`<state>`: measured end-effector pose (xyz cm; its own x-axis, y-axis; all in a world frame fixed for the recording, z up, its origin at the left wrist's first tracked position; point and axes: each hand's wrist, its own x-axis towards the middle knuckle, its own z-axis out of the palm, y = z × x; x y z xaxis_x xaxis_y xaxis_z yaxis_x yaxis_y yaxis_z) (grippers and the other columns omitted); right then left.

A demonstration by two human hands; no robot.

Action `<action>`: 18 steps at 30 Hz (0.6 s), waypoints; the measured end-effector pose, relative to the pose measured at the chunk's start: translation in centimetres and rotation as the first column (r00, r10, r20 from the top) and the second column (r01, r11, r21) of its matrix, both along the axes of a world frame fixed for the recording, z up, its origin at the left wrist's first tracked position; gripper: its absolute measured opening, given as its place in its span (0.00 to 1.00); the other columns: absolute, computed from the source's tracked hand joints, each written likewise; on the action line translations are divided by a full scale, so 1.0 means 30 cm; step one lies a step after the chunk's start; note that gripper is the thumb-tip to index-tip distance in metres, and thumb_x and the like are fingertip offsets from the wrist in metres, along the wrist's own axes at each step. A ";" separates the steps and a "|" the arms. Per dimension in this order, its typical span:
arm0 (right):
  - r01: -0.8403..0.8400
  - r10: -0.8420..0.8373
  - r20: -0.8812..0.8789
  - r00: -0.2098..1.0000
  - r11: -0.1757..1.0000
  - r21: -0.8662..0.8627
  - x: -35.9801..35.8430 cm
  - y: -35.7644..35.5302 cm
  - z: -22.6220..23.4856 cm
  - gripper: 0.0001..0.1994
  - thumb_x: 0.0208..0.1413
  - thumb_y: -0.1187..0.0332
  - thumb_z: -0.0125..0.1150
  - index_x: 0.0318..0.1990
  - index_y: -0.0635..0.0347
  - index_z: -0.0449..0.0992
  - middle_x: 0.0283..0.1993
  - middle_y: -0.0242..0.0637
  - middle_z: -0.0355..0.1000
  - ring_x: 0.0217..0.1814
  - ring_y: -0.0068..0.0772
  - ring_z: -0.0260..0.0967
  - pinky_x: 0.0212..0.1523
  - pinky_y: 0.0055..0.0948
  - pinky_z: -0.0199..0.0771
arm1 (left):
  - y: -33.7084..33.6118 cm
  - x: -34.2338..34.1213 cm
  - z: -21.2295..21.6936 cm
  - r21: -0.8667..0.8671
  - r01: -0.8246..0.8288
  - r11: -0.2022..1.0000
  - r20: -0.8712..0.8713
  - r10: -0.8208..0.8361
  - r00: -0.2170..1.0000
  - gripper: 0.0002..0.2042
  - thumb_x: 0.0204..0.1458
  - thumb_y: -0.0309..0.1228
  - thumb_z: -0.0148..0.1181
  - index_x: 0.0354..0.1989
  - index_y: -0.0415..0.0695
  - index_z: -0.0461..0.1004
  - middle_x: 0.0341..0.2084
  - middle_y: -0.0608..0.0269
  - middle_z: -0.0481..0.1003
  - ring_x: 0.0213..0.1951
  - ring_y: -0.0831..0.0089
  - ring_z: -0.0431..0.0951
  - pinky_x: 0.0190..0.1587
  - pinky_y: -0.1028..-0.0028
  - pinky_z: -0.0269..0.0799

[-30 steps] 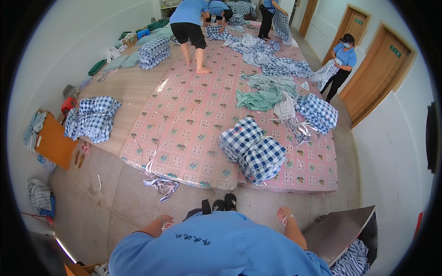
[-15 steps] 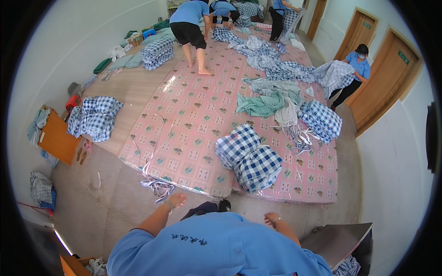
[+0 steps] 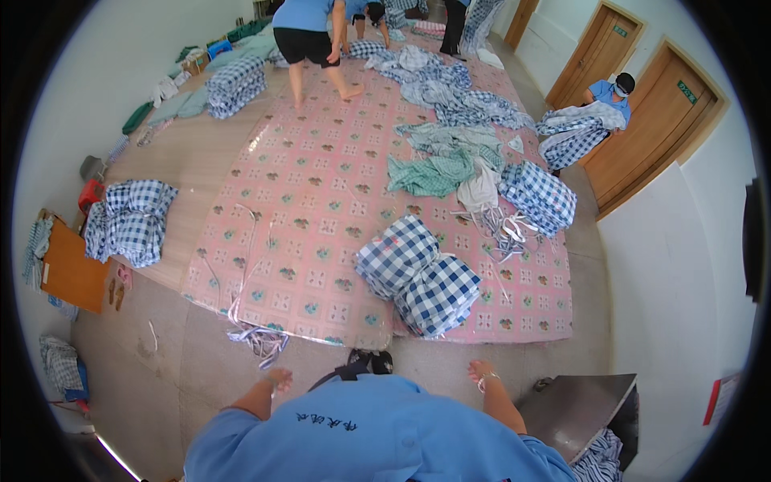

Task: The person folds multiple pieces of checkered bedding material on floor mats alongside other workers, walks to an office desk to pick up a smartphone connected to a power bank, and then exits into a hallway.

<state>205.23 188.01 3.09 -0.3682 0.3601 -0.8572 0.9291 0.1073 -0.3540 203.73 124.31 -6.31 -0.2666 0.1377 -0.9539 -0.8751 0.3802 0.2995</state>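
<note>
I stand at the near edge of a pink patterned mat (image 3: 321,185) in a blue shirt. My left hand (image 3: 279,379) hangs empty at my side with loose fingers, close to a bundle of white straps (image 3: 259,341) on the floor. My right hand (image 3: 481,372) is also empty, fingers apart, with a band on the wrist. Just ahead of me on the mat lies a stack of folded blue-and-white checked cloths (image 3: 418,275). Dark shoes (image 3: 370,361) show below my chest.
More checked stacks lie at the left (image 3: 128,218), right (image 3: 538,195) and far left (image 3: 234,83). Loose green and blue cloths (image 3: 438,161) and straps (image 3: 502,229) litter the mat. People work at the far end (image 3: 309,40) and by the doors (image 3: 598,112). A grey table (image 3: 582,410) stands at my right.
The view has advanced toward the mat and the checked stack. Both my hands have swung slightly down and in at my sides. The person by the doors has gathered up a cloth.
</note>
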 end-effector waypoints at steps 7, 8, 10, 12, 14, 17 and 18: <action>-0.216 0.234 -0.262 0.936 0.972 0.098 -0.083 -0.162 0.085 0.13 0.47 0.61 0.47 0.36 0.58 0.69 0.29 0.32 0.69 0.24 0.23 0.65 0.25 0.22 0.64 | 0.159 -0.458 0.261 0.101 -0.176 0.979 -0.257 0.197 0.946 0.15 0.46 0.41 0.44 0.39 0.45 0.63 0.31 0.65 0.69 0.26 0.76 0.68 0.26 0.76 0.65; -0.170 0.186 -0.278 0.942 0.982 0.079 -0.064 -0.154 0.078 0.12 0.47 0.62 0.47 0.36 0.58 0.69 0.28 0.32 0.69 0.24 0.22 0.65 0.24 0.22 0.64 | 0.179 -0.504 0.292 0.084 -0.148 0.985 -0.326 0.168 0.930 0.16 0.46 0.41 0.44 0.40 0.46 0.63 0.31 0.66 0.69 0.26 0.76 0.68 0.26 0.75 0.65; -0.109 0.123 -0.218 0.968 0.991 0.075 -0.005 -0.134 0.071 0.11 0.46 0.63 0.48 0.35 0.57 0.69 0.27 0.31 0.68 0.23 0.22 0.64 0.23 0.22 0.63 | 0.217 -0.550 0.347 0.080 -0.133 0.988 -0.411 0.154 0.899 0.14 0.47 0.40 0.45 0.41 0.47 0.62 0.32 0.65 0.68 0.27 0.75 0.67 0.28 0.72 0.66; -0.006 0.011 -0.125 0.992 0.999 0.039 0.072 -0.099 0.049 0.09 0.46 0.64 0.49 0.33 0.56 0.69 0.25 0.31 0.68 0.22 0.22 0.64 0.21 0.22 0.63 | 0.220 -0.553 0.290 0.087 -0.098 0.991 -0.386 0.124 0.914 0.15 0.47 0.41 0.44 0.40 0.47 0.62 0.32 0.66 0.68 0.26 0.75 0.67 0.27 0.73 0.66; 0.105 -0.105 -0.058 0.993 0.994 0.002 0.180 -0.067 0.011 0.07 0.47 0.65 0.49 0.32 0.55 0.69 0.24 0.31 0.67 0.21 0.23 0.64 0.19 0.22 0.63 | 0.234 -0.531 0.232 0.117 -0.077 0.990 -0.317 0.110 0.942 0.14 0.46 0.41 0.44 0.38 0.46 0.63 0.29 0.66 0.69 0.25 0.75 0.67 0.24 0.74 0.65; 0.194 -0.196 -0.037 0.980 0.980 -0.046 0.263 -0.101 0.040 0.08 0.46 0.65 0.48 0.31 0.57 0.69 0.23 0.32 0.67 0.18 0.24 0.63 0.15 0.23 0.61 | 0.067 -0.426 -0.033 0.613 -0.014 0.790 -0.028 0.039 0.999 0.09 0.46 0.36 0.45 0.32 0.46 0.66 0.24 0.66 0.67 0.23 0.75 0.66 0.19 0.75 0.63; 0.297 -0.299 -0.057 0.953 0.954 -0.029 0.317 -0.102 0.029 0.09 0.45 0.65 0.48 0.31 0.58 0.69 0.21 0.34 0.67 0.15 0.25 0.62 0.12 0.23 0.58 | 0.136 -0.415 0.001 0.477 0.020 0.879 -0.052 0.006 0.999 0.08 0.45 0.35 0.46 0.31 0.46 0.66 0.22 0.66 0.67 0.22 0.75 0.67 0.18 0.76 0.62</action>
